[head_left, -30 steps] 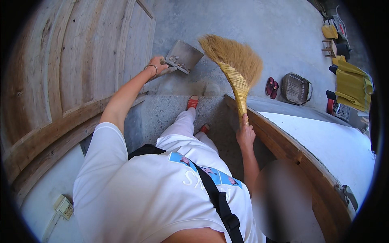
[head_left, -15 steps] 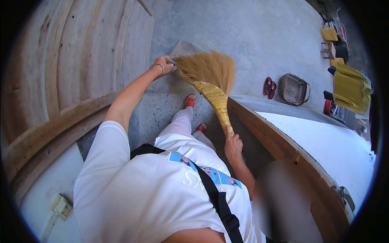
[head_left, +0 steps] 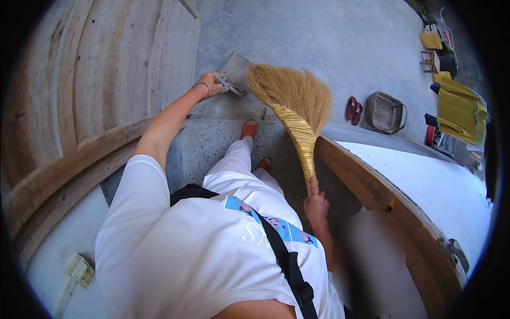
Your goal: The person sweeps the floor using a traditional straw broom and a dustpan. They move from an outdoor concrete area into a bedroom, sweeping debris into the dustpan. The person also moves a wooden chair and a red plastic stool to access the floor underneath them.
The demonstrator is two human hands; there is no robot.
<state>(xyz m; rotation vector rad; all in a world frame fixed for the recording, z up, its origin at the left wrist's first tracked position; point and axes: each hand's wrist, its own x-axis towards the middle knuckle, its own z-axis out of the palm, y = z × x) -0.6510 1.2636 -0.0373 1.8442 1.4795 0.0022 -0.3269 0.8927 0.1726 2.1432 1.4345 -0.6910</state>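
Observation:
My right hand (head_left: pixel 317 206) is closed round the handle of a straw broom (head_left: pixel 302 133), its forefinger laid along the yellow wrapped stem. The tan bristles fan out over the floor, just right of a grey metal dustpan (head_left: pixel 235 70). My left hand (head_left: pixel 210 83) grips the dustpan by its handle, holding it low near the floor. Part of that handle is hidden inside my fingers. The pan's flat plate points away from me, and the bristles hang close to its right edge; whether they touch it I cannot tell.
A wooden door (head_left: pixel 106 69) stands on the left, and a wooden door edge (head_left: pixel 372 186) runs along the right. On the concrete floor to the right lie dark red shoes (head_left: pixel 353 110) and a woven basket (head_left: pixel 386 112). A small stool (head_left: pixel 430 61) stands farther off.
The broom has swung to the right, away from the dustpan, and its bristles now uncover more of the pan. My right hand has shifted slightly right and nearer to me.

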